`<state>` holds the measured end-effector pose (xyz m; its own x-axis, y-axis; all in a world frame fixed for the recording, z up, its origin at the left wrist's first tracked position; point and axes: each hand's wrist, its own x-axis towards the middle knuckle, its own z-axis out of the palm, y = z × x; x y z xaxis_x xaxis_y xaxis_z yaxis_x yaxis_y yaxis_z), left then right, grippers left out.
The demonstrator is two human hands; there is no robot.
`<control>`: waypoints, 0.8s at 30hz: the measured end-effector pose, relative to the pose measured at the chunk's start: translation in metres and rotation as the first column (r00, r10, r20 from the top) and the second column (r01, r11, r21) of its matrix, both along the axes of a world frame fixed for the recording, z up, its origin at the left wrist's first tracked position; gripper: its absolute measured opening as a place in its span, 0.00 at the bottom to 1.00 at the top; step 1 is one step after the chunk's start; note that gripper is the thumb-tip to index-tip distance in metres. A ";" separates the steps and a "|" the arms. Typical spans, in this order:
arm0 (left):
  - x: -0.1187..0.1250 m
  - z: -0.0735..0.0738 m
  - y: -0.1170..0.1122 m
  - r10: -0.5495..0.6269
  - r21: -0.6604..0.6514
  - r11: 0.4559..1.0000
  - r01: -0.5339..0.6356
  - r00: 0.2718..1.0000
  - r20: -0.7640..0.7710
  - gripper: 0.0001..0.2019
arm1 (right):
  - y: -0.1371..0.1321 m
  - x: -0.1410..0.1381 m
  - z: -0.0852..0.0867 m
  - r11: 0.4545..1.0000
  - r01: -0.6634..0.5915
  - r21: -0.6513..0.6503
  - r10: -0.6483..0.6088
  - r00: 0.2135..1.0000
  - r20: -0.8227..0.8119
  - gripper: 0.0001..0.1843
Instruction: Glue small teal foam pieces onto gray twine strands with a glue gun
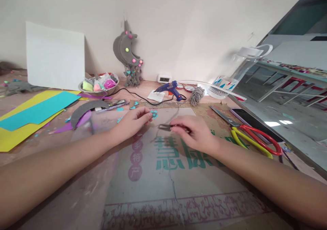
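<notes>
My left hand (135, 122) is closed, its thumb and fingertips pinching a small blue flower (154, 114) by its left side. In my right hand (192, 129) is a small dark pair of thread snips (165, 127), its tips pointing left toward the flower but apart from it. The snips are slightly blurred and their grip is hidden by my fingers. A thin grey strand of yarn shows near the tips; I cannot tell what it joins. Both hands are above a printed cardboard sheet (150, 189). More blue pieces (120, 109) lie beyond my left hand.
Behind are a blue glue gun (168, 88), a yarn bundle (197, 96) and a bowl (99, 93) of coloured clay packs. To the right lie large scissors (245, 134), a phone (255, 124) and a tilted clear jug (235, 71). Coloured sheets (41, 110) are left; a grey moon ornament (126, 49) hangs on the wall.
</notes>
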<state>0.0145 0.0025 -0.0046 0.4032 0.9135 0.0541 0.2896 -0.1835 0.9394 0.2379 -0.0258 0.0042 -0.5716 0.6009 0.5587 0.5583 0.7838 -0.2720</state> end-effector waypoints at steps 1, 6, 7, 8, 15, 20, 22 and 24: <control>0.000 0.001 0.000 -0.001 -0.016 1.000 0.001 1.000 0.008 0.12 | 0.001 0.001 0.002 0.998 0.058 -0.021 -0.059 0.994 -0.091 0.08; 0.001 0.003 -0.002 -0.007 -0.040 0.999 0.008 1.000 0.016 0.12 | 0.004 0.004 0.006 0.977 0.104 -0.184 -0.141 0.970 -0.200 0.13; 0.001 0.003 -0.001 -0.008 -0.034 0.999 0.009 1.000 0.016 0.12 | 0.002 0.004 0.006 0.976 0.074 -0.206 -0.109 0.980 -0.165 0.13; 0.001 0.003 -0.001 -0.006 -0.024 1.000 0.007 1.000 0.013 0.12 | 0.000 0.002 0.007 0.975 0.045 -0.219 -0.074 0.989 -0.126 0.12; 0.000 0.004 -0.004 -0.083 -0.103 0.989 0.103 0.979 0.184 0.10 | -0.014 -0.011 0.009 0.979 0.099 -0.176 -0.102 0.995 -0.009 0.10; 0.003 0.003 -0.006 -0.224 -0.250 0.911 0.327 0.903 0.365 0.10 | -0.005 -0.012 0.003 0.956 0.206 -0.207 -0.201 0.978 0.045 0.14; 0.004 0.002 -0.005 -0.228 -0.251 0.907 0.338 0.895 0.382 0.10 | -0.003 -0.012 0.001 0.960 0.199 -0.195 -0.193 0.980 0.051 0.14; 0.004 0.001 -0.004 -0.210 -0.247 0.915 0.318 0.900 0.381 0.10 | -0.002 -0.012 0.001 0.964 0.190 -0.184 -0.182 0.982 0.059 0.13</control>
<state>0.0189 -0.0017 -0.0041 0.6378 0.7699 -0.0239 -0.0767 0.0943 0.9926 0.2255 -0.0282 0.0047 -0.4603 0.7906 0.4039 0.7030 0.6024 -0.3780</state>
